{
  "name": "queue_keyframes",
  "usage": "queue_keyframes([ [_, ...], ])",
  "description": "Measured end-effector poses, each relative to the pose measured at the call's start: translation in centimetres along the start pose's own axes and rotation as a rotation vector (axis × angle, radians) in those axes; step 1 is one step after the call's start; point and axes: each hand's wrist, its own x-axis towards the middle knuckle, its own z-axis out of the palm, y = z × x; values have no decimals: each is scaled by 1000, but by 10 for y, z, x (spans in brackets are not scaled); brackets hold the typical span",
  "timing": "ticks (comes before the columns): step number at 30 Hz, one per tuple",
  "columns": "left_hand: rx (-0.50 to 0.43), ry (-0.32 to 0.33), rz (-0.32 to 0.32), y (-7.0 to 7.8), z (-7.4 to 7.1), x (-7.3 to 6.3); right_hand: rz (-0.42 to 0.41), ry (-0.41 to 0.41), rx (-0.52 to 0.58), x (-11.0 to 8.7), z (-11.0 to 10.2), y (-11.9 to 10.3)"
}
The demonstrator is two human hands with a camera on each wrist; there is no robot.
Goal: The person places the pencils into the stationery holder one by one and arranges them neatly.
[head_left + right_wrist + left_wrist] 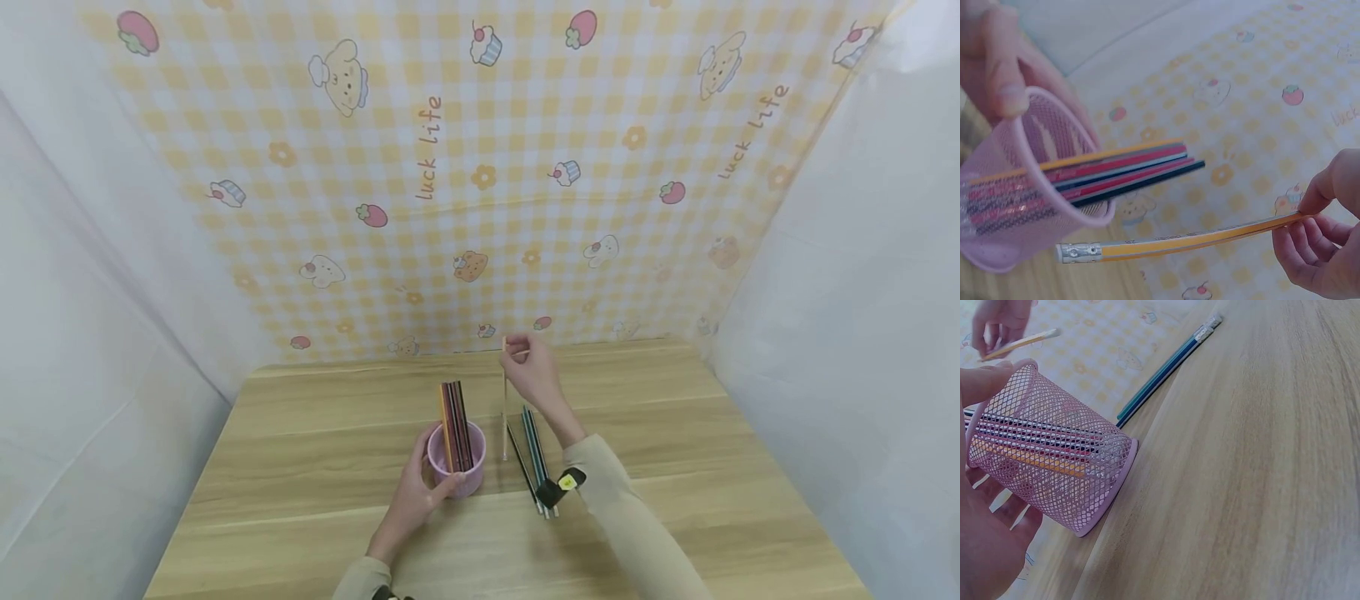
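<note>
A pink mesh pencil cup [468, 482] stands on the table, and my left hand [417, 492] grips it with the thumb at the rim and the fingers round its side. Several pencils [1129, 169] in yellow, red and dark colours lean together inside the cup. To the right of the cup, my right hand [531, 367] pinches a yellow pencil [1197, 242] near one end. That pencil hangs upright in the head view, its white eraser and silver ferrule [1079, 252] downward, close beside the cup.
Several dark and teal pencils [536, 446] lie on the wooden table [315, 467] under my right forearm, erasers toward me. A yellow checked cloth [420, 167] hangs at the back. White sheets [90, 317] close off both sides.
</note>
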Motion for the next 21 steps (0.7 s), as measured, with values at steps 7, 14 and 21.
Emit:
queue_keyframes([
  [7,4,-7,4,0,0,1,-89,31,79,1,10,-21],
  [14,22,-3,16,-1,1,0,-159,-52,115,-3,29,-33],
  [21,17,-6,11,-1,0,0,-202,-131,100,-10,50,-36],
])
